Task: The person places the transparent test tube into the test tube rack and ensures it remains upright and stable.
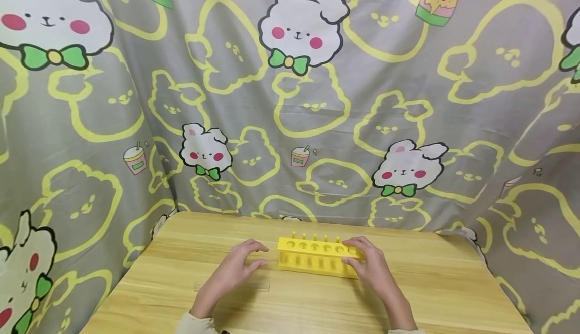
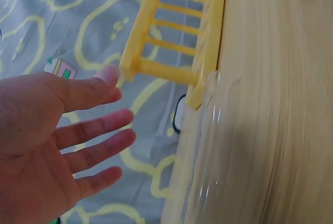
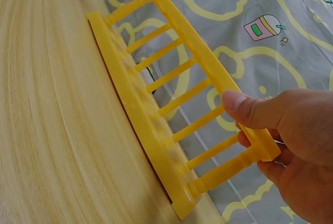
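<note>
A yellow test tube rack (image 1: 317,268) stands upright on the wooden table, its row of round holes facing up and short pegs along the back. My right hand (image 1: 375,264) grips its right end; in the right wrist view the thumb (image 3: 237,101) lies on the top bar with fingers curled behind it. Off the rack's left end, my left hand (image 1: 233,269) holds nothing, fingers apart and slightly bent. A clear tube (image 2: 208,151) lies on the table near that end, partly hidden by the left forearm in the head view.
Light wood-grain table (image 1: 444,283) extends around the rack. A grey curtain (image 1: 326,137) printed with rabbits and yellow outlines hangs behind the table and along both sides.
</note>
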A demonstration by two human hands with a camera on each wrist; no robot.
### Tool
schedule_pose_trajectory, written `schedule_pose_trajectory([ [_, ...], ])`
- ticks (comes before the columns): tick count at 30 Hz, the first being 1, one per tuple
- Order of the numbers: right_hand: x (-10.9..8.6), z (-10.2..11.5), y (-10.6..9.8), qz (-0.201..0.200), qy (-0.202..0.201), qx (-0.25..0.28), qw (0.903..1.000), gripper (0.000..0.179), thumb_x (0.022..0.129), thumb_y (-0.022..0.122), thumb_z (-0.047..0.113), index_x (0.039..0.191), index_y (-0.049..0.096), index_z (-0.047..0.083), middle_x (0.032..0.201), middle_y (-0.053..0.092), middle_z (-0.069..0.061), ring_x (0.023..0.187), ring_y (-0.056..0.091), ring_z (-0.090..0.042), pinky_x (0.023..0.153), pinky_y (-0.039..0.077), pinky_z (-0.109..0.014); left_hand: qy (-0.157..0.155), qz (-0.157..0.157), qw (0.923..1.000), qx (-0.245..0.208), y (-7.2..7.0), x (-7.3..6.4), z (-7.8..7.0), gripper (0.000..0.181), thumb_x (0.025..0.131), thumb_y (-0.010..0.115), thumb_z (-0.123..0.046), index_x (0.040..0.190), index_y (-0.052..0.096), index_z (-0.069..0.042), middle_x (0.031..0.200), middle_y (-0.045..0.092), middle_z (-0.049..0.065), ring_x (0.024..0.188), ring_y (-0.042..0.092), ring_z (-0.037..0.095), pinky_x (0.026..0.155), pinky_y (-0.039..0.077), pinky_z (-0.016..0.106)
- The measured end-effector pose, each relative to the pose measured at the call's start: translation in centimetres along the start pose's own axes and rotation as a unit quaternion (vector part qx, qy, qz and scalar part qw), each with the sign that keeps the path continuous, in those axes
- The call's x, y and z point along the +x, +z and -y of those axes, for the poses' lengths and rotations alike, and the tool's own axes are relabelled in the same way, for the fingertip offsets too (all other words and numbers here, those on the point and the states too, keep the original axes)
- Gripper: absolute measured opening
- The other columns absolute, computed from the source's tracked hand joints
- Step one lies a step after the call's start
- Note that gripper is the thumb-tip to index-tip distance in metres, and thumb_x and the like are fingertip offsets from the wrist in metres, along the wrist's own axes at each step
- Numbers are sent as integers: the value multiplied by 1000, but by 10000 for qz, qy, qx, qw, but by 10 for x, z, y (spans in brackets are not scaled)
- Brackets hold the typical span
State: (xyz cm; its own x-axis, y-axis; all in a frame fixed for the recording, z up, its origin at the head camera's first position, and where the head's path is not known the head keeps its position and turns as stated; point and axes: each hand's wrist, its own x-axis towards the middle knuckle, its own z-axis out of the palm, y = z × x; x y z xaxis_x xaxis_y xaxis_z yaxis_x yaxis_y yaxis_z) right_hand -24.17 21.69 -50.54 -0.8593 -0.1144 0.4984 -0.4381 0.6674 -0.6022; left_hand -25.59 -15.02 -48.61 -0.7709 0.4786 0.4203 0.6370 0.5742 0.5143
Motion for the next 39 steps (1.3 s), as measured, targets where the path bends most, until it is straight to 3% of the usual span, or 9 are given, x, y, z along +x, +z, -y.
schedule_pose_trajectory([
  [8, -1, 1, 0, -9, -63, 8, 10000, 41, 77, 87, 2, 115, 74, 2, 115, 70, -7, 110, 67, -33, 94, 55, -52, -428, 569, 9972, -246, -18, -7, 9, 26, 94, 76, -19, 117, 73, -7, 114, 71, 10, 109, 66, 35, 94, 54, 55],
  [14, -1, 1, -1, 28, -4, 44, 10000, 40, 77, 87, 3, 116, 74, 2, 116, 69, -7, 111, 67, -33, 95, 55, -52, -672, 1072, 9912, -399, -27, -13, 14, 27, 94, 75, -12, 118, 72, -2, 115, 71, 17, 105, 65, 40, 91, 54, 58],
  [19, -1, 0, -1, 52, 17, 47, 10000, 40, 78, 87, 3, 116, 74, 2, 116, 69, -7, 111, 67, -33, 94, 55, -52, -753, 1270, 9881, -420, -30, -18, 20, 32, 92, 77, -12, 119, 70, 3, 116, 71, 18, 105, 63, 41, 91, 53, 60],
  [26, -1, 0, 0, 68, 27, 18, 10000, 40, 78, 87, 3, 116, 74, 2, 117, 69, -7, 111, 67, -33, 94, 55, -52, -849, 1521, 9833, -526, -34, -23, 24, 30, 90, 79, -12, 113, 71, 5, 107, 72, 18, 95, 65, 34, 84, 57, 51],
  [30, 0, -1, 0, 49, -11, -11, 10000, 41, 77, 87, 2, 116, 74, 2, 117, 69, -8, 111, 67, -33, 94, 55, -53, -938, 1633, 9805, -561, -35, -24, 24, 29, 88, 81, -11, 110, 72, 6, 99, 72, 13, 87, 64, 26, 76, 58, 40],
  [35, 0, -1, 1, 13, -43, -32, 10000, 40, 77, 87, 2, 115, 74, 3, 116, 70, -8, 110, 67, -33, 94, 55, -53, -971, 1748, 9791, -358, -34, -25, 24, 23, 85, 83, -11, 102, 74, 2, 87, 67, 4, 77, 58, 15, 66, 51, 27],
  [39, 0, -1, 1, 32, -10, -7, 10000, 40, 77, 87, 2, 115, 74, 3, 116, 70, -8, 110, 67, -33, 94, 55, -52, -915, 1869, 9778, -256, -33, -27, 22, 23, 80, 87, -12, 96, 73, -1, 79, 61, 1, 72, 53, 13, 62, 46, 25],
])
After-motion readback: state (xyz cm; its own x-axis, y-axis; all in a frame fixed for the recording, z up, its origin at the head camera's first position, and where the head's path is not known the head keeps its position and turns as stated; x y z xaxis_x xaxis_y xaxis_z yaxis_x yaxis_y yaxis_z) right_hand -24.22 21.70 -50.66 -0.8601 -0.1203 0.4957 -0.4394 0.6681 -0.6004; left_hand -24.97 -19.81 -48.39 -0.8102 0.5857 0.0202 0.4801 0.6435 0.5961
